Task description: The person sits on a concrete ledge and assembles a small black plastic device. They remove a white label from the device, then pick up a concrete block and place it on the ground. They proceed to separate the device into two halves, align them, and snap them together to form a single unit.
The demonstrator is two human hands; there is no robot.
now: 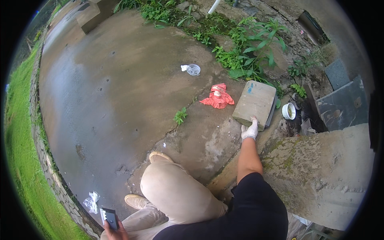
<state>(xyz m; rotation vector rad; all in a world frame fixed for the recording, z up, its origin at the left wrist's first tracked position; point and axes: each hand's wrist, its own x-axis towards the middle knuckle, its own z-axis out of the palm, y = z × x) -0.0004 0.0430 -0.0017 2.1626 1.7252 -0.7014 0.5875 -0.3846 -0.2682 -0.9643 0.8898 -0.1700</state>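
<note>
My right hand (249, 131), in a white glove, grips the near edge of a grey-brown concrete block (255, 100). The block has blue marks on its top, and a thin dark slab (272, 113) shows along its right side. At the lower left, my left hand (116, 232) holds a small dark flat rectangular tool (110, 219) with a white, notched strip along one side; its exact kind is unclear. A crumpled red cloth (218, 97) with something pale on it lies just left of the block.
A clear round dish (193, 69) sits beyond the cloth. The white ribbed cup (288, 111) stands right of the block, near leaning dark slabs (344, 103). A mossy concrete ledge (320, 168) rises at my right. Weeds (256, 48) grow behind; a plastic bag (92, 202) lies lower left.
</note>
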